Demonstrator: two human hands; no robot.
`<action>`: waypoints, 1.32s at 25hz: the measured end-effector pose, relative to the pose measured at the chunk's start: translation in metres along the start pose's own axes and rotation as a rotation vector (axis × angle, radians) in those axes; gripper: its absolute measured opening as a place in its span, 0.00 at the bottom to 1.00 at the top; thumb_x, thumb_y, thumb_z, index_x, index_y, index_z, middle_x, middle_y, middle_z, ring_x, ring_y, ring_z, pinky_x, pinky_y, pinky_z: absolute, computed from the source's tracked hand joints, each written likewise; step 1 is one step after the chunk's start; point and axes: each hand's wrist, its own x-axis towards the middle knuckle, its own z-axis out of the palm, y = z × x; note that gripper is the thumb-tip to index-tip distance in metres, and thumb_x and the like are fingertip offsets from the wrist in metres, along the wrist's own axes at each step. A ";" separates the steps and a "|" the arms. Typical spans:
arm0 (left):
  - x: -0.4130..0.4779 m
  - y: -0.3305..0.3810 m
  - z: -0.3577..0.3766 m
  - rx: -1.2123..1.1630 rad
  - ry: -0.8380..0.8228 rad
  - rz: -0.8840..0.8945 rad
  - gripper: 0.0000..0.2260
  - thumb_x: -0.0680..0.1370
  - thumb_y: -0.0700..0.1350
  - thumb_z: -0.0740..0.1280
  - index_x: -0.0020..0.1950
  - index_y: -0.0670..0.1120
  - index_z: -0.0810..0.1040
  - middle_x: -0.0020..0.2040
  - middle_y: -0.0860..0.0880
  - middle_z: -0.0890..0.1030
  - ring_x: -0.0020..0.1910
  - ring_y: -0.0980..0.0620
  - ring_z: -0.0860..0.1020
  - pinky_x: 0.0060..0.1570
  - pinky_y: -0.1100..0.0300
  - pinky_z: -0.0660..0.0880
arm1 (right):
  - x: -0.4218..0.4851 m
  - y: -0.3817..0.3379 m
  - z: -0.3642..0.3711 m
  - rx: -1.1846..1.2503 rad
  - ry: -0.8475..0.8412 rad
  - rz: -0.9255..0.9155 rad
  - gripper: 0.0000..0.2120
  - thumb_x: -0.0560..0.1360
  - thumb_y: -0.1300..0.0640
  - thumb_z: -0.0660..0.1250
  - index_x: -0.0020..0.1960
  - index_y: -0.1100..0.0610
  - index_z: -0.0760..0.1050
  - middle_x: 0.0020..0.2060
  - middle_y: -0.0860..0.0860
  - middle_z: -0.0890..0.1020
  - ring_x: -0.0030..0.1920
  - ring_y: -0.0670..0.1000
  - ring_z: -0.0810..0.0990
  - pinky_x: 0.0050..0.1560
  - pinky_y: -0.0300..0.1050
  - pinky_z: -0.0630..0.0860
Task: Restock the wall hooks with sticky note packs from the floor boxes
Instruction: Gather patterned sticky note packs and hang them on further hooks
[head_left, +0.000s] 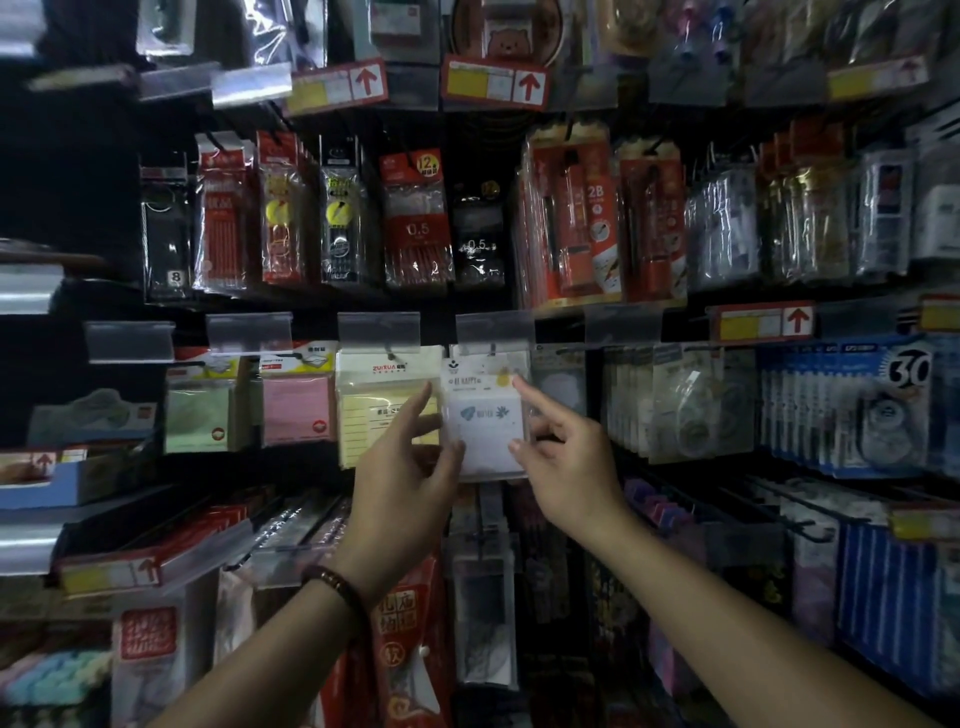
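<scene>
A white sticky note pack (485, 415) with a small leaf print hangs at the middle wall hook, under a clear price holder (493, 327). My left hand (402, 467) grips its left edge, thumb on the front near the bottom. My right hand (563, 457) holds its right edge, index finger up along the top corner. To its left hang a yellow lined pack (376, 389), a pink pack (297, 410) and a green pack (200, 418).
Pen refill packs (415, 218) and 2B pencil packs (576, 218) fill the row above. Correction tape packs (852, 410) hang at the right. Red packs (410, 649) and bare hook rods (795, 514) sit below. Shelf edges (31, 291) jut out at the left.
</scene>
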 end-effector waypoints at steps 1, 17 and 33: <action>0.000 0.002 -0.001 0.041 0.001 0.029 0.31 0.83 0.42 0.70 0.81 0.61 0.62 0.60 0.67 0.77 0.52 0.74 0.81 0.42 0.72 0.80 | 0.002 -0.001 -0.002 0.007 0.009 0.008 0.35 0.80 0.69 0.71 0.79 0.42 0.71 0.48 0.45 0.80 0.39 0.39 0.83 0.41 0.33 0.80; 0.007 -0.014 0.001 0.481 -0.051 0.253 0.22 0.82 0.47 0.70 0.77 0.56 0.75 0.74 0.57 0.76 0.68 0.57 0.76 0.65 0.52 0.81 | 0.046 0.010 0.004 -0.410 -0.002 0.082 0.31 0.83 0.62 0.68 0.82 0.43 0.66 0.40 0.46 0.72 0.31 0.40 0.69 0.28 0.28 0.67; -0.073 0.000 -0.041 0.623 -0.124 0.279 0.11 0.80 0.56 0.67 0.62 0.60 0.81 0.56 0.61 0.81 0.53 0.58 0.80 0.49 0.56 0.81 | -0.013 -0.006 -0.012 -0.573 0.056 -0.029 0.18 0.83 0.51 0.68 0.72 0.47 0.78 0.50 0.48 0.75 0.47 0.48 0.76 0.50 0.49 0.79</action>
